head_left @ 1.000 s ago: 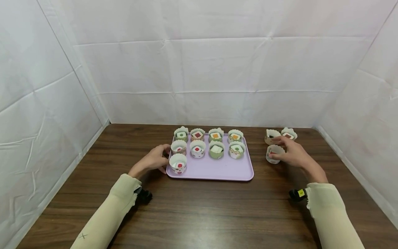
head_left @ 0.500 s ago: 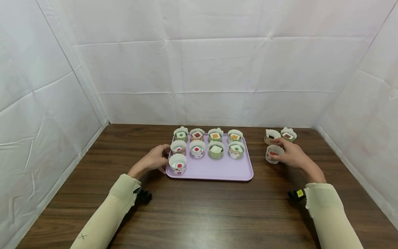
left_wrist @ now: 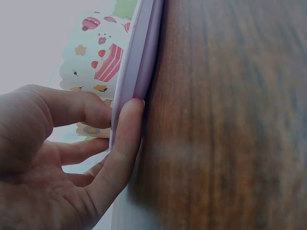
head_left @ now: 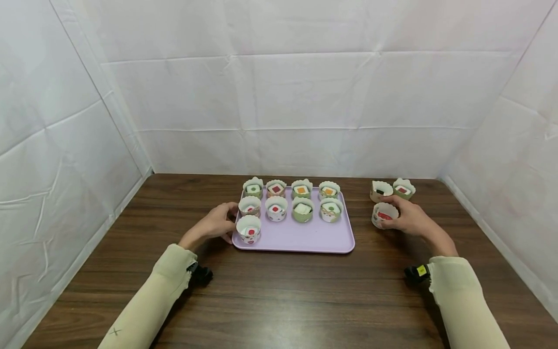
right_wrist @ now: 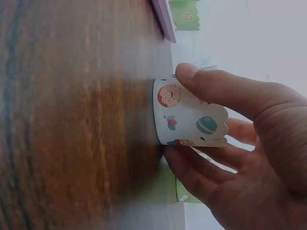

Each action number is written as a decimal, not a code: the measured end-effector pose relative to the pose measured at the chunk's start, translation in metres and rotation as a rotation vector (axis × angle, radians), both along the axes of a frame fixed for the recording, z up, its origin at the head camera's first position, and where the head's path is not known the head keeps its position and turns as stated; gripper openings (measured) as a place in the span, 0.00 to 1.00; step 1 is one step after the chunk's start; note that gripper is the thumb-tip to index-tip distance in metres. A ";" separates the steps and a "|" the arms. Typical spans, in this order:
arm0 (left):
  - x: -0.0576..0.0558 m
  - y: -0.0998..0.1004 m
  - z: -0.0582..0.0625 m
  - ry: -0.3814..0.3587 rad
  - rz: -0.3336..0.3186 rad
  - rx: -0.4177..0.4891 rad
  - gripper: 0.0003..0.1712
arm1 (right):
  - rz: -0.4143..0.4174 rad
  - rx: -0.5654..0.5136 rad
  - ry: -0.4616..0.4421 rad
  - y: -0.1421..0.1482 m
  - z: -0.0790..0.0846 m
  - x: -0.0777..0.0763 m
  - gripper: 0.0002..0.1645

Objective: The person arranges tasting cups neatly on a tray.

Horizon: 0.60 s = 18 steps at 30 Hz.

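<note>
My left hand (head_left: 215, 222) grips the left edge of a lilac tray (head_left: 301, 240), its thumb and fingers on either side of the rim in the left wrist view. Right beside these fingers on the tray stands a white printed paper baking cup (left_wrist: 98, 55). Over on the right, my right hand (head_left: 410, 216) holds another white paper baking cup (right_wrist: 192, 112) by its sides, thumb on one side and fingers on the other. A red piece lies in that cup. Its base is right at the wooden table's surface in the right wrist view.
Several filled paper cups stand on the tray in two back rows, like the green cup (head_left: 302, 215); one more white cup (head_left: 249, 236) is at its front left. Behind my right hand are a pale cup (head_left: 377, 198) and a green cup (head_left: 408, 195). White sheeting (head_left: 301, 97) encloses the table.
My right hand's fingers have shifted slightly about the cup, lying less over the pale cup behind. The left hand and tray hold nearly the same place.
</note>
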State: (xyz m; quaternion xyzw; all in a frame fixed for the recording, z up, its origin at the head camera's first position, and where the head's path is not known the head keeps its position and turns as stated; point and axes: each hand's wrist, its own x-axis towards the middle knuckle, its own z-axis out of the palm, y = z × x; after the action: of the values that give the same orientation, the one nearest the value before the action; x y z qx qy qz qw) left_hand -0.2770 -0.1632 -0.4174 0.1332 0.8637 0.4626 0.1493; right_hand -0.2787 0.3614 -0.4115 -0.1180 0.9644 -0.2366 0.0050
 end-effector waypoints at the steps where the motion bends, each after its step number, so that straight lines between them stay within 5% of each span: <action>1: 0.000 0.000 0.000 0.002 -0.002 -0.002 0.33 | -0.007 -0.002 -0.006 0.000 0.000 0.000 0.49; 18: -0.001 -0.001 0.001 -0.003 0.005 -0.012 0.32 | -0.057 0.000 -0.026 0.000 0.000 -0.001 0.42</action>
State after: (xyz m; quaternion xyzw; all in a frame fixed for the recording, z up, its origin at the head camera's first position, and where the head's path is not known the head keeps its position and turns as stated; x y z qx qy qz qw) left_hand -0.2775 -0.1637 -0.4162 0.1293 0.8665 0.4581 0.1500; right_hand -0.2796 0.3617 -0.4117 -0.0874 0.9672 -0.2382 0.0106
